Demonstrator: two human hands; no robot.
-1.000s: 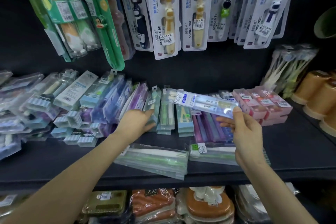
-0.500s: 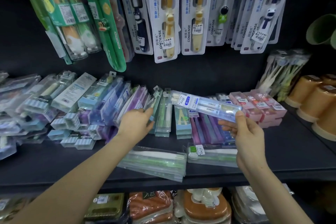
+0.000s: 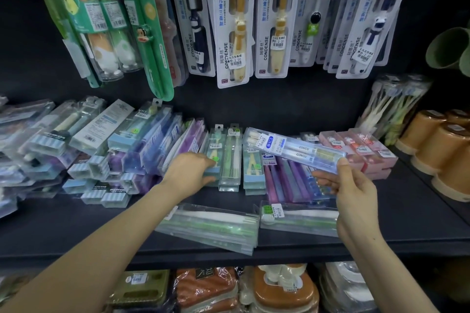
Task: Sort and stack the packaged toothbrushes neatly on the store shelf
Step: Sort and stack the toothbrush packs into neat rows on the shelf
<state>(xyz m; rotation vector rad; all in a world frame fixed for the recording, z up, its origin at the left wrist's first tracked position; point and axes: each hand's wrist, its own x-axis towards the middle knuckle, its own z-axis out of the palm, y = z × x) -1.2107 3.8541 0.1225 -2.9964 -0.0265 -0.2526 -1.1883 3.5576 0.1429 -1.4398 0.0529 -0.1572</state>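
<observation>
The clear two-brush pack (image 3: 295, 151), printed CONCU and bearing a blue label and a white price sticker, is held in the air above the middle of the shelf (image 3: 76, 223), lying nearly level with its bristle end to the left. The right hand (image 3: 353, 193) pinches its right end, thumb on top and fingers curled beneath. Under the pack a row of purple and blue packs (image 3: 287, 180) lies flat, pointing toward the back wall. Just to their left stand three narrow stacks of pale teal and green packs, and the left hand (image 3: 189, 173) grips the lower end of the leftmost one, the teal pack (image 3: 215, 146), fingers over its face and thumb below. Left of that hand a long row of clear, blue and purple packs (image 3: 127, 140) leans over in a loose, untidy heap. At the front edge of the shelf two piles of flat clear packs lie crosswise: a green-tinted pile (image 3: 211, 226) between the two forearms and a second pile (image 3: 297, 218) with a green-bristled brush, partly behind the right wrist. To the right of the held pack are pink packs (image 3: 361, 150) in a neat stack, then a standing clear bag of brushes (image 3: 391, 107) and brown cups (image 3: 440, 150). Kids' toothbrush cards (image 3: 234, 20) and green tube packs (image 3: 101, 20) hang on the dark wall above. Wrapped brown and orange goods (image 3: 208, 290) sit on the level below.
</observation>
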